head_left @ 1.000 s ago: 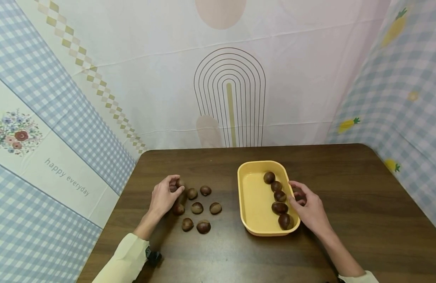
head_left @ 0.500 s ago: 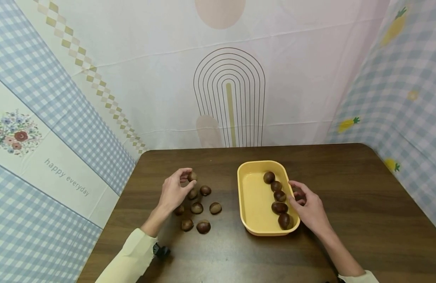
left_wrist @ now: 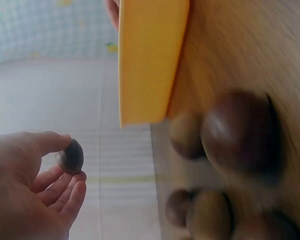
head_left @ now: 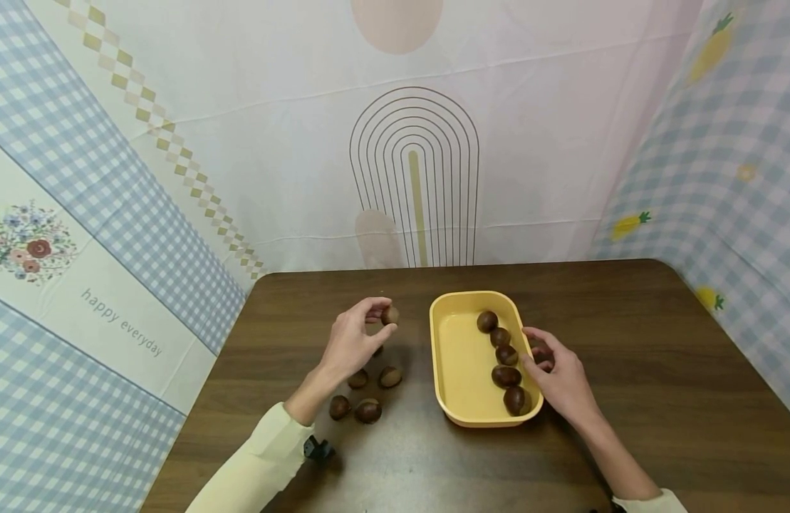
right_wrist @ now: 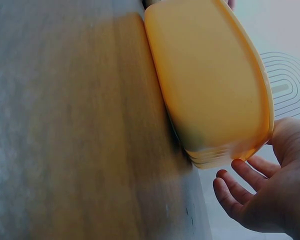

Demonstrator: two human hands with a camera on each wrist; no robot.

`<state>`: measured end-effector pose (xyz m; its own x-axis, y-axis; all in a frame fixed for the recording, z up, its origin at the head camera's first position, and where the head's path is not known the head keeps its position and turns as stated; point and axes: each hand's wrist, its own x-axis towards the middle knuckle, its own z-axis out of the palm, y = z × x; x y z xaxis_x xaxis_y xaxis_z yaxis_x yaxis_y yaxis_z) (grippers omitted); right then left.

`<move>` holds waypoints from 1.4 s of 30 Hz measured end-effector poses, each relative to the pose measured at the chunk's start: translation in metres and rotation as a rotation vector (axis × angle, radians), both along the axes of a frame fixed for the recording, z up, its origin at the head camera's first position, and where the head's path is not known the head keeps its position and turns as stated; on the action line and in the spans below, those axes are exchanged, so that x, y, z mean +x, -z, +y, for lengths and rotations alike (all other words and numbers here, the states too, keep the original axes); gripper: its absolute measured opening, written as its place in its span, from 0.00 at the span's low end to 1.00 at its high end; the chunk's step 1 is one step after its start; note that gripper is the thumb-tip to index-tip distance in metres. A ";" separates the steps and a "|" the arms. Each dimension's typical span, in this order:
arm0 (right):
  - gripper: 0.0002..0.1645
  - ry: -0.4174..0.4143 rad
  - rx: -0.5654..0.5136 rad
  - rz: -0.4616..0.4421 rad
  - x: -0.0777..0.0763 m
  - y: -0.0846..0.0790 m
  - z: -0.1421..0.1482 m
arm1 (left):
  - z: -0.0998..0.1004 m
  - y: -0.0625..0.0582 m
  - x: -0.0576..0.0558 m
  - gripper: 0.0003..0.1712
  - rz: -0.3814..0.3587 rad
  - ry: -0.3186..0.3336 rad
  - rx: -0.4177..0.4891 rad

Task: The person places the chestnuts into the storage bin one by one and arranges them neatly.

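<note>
Hands at work: the left hand (head_left: 352, 340), raised above the table, pinches 1 chestnut between thumb and fingertips; the right hand (head_left: 561, 377) is partly closed on the right wall of the tray, thumb at the rim and fingers loosely bent along the outside.

Behind stands a pale patterned backdrop (head_left: 536, 142), with a figure of nested arches. In front of it lies the dark wood-grained table (head_left: 664, 356). On this rests the yellow tray (head_left: 461, 370), its long axis running from near the person towards the backdrop, the far end leaning slightly left.

Inside, a row of 5 chestnuts (head_left: 506, 355) follows the right wall, slanting rightward at its near end; the 4th from the far end lies with its long axis crosswise. Left of the tray, 5 loose chestnuts (head_left: 390, 377) show on the table, 1 largely hidden by the left hand.

The held chestnut (left_wrist: 72, 157) is left of the tray, apart from it; its long axis runs roughly top to bottom in the left wrist view. Where its tip points cannot be told.
</note>
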<state>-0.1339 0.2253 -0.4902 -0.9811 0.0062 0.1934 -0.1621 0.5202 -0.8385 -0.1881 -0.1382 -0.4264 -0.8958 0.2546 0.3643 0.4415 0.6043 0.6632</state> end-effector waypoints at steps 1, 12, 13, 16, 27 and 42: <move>0.28 0.002 0.000 0.000 0.000 0.000 0.000 | 0.005 -0.001 0.000 0.24 0.003 0.019 0.005; 0.28 0.005 0.006 -0.008 0.001 0.000 0.000 | 0.059 -0.003 0.008 0.24 0.001 0.163 -0.045; 0.28 0.005 0.006 -0.011 0.001 0.000 0.000 | 0.063 -0.002 0.009 0.24 -0.005 0.175 -0.053; 0.28 0.004 0.008 -0.017 0.001 0.000 0.000 | 0.075 0.002 0.012 0.25 -0.019 0.210 -0.071; 0.28 0.009 0.007 -0.004 0.000 0.000 -0.001 | 0.104 0.017 0.022 0.24 -0.032 0.328 -0.171; 0.29 -0.003 0.010 -0.018 0.000 0.000 0.000 | 0.127 0.026 0.030 0.21 -0.009 0.514 -0.458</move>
<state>-0.1338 0.2252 -0.4902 -0.9844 0.0016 0.1761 -0.1487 0.5279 -0.8362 -0.1584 -0.0116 -0.4525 -0.6228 0.7744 0.1116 0.7427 0.5403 0.3956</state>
